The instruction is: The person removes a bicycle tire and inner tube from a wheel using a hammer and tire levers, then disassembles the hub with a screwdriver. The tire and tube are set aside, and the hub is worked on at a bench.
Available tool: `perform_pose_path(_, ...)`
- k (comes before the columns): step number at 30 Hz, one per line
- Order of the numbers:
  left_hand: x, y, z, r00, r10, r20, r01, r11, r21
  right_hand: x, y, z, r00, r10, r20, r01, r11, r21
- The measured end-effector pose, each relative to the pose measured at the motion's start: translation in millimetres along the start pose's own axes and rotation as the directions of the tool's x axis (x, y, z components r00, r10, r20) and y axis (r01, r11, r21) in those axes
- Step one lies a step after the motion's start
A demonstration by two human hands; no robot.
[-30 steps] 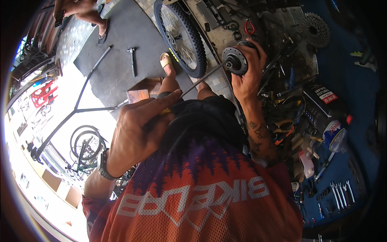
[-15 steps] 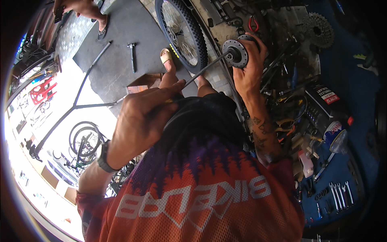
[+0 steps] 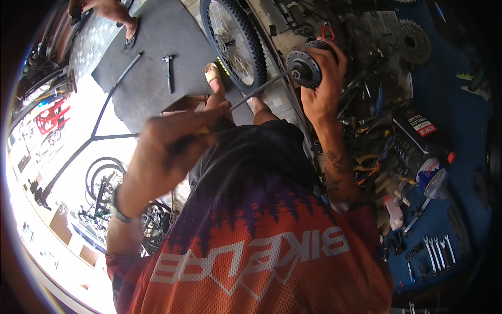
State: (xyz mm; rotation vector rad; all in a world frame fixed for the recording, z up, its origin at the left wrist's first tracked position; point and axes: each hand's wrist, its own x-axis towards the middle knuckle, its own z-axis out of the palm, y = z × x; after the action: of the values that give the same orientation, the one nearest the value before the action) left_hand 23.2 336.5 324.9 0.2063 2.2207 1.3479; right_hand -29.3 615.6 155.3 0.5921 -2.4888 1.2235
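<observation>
My right hand (image 3: 325,78) is wrapped round a black bicycle hub (image 3: 308,70), its drilled flange and axle end facing left. My left hand (image 3: 170,141), smeared by motion, is closed on a long-shafted screwdriver (image 3: 257,93). A bit of yellow handle shows under the fingers, and the rest of the handle is hidden. The thin metal shaft slants up to the right, its tip at the hub's axle end. Whether the tip sits inside the axle or only against it, I cannot tell.
A wheel with a knobby tyre (image 3: 235,47) stands ahead. On the dark mat lies a hammer (image 3: 168,73). To the right, a cluttered bench holds a cassette (image 3: 412,42), a black sealant bottle (image 3: 415,128) and several wrenches (image 3: 439,254). Another person's leg (image 3: 117,15) shows at top left.
My left hand has shifted left and slightly down with the screwdriver, its shaft drawn back a little. My right hand still holds the hub, which has turned slightly.
</observation>
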Motion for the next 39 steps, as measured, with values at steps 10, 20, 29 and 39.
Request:
perform_pose_path(10, -10, -9, 19, 0.996, -0.027, -0.091, 0.03, 0.999, 0.036, 3, 2, -2, 0.997, -0.021, 0.076, 0.022, 1.0, -0.019)
perform_pose_path(20, -15, -19, 84, 0.935, -0.029, -0.353, 0.066, 0.993, 0.094, 2, -11, 14, 0.989, 0.133, -0.067, -0.14, 0.984, -0.112)
perform_pose_path(29, -17, -19, 65, 0.9, -0.138, -0.413, 0.137, 0.99, -0.031, 9, -23, 21, 0.975, 0.176, -0.134, -0.183, 0.982, -0.047)
perform_pose_path(39, -22, -7, 21, 0.866, -0.498, 0.036, 0.442, 0.732, -0.519, 2, -13, -17, 0.696, 0.564, 0.445, -0.681, 0.322, 0.657)
